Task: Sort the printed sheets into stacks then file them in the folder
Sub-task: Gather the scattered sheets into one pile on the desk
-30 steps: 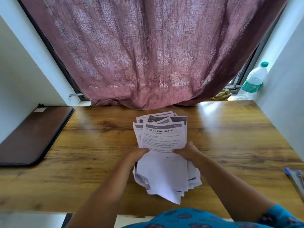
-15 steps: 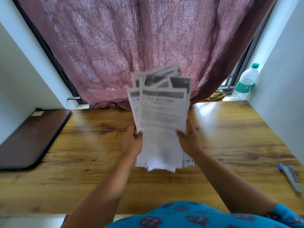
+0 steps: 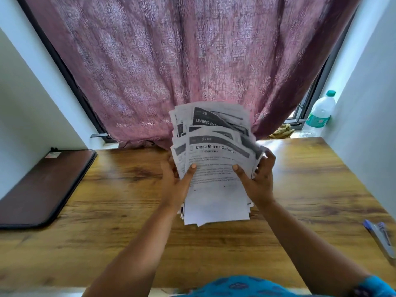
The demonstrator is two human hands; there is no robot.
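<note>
A loose, uneven bundle of printed sheets (image 3: 214,198) stands almost upright above the middle of the wooden table (image 3: 321,189). The front sheet reads "Close Mirror Cabinet". My left hand (image 3: 176,181) grips the bundle's left edge, thumb on the front sheet. My right hand (image 3: 258,179) grips the right edge, thumb on the front and fingers curled round the side. The sheets' tops fan out and bend to the right. A dark brown folder (image 3: 42,187) lies shut at the table's far left, apart from both hands.
A blue and grey stapler (image 3: 380,236) lies near the table's right edge. A plastic water bottle (image 3: 319,114) stands on the window ledge at the back right. A mauve curtain (image 3: 182,61) hangs behind the table. White walls close in on both sides.
Both hands lifted the bundle off the table and stood it up. Since half a second ago the bundle has come lower and its upper sheets have fanned out to the right.
</note>
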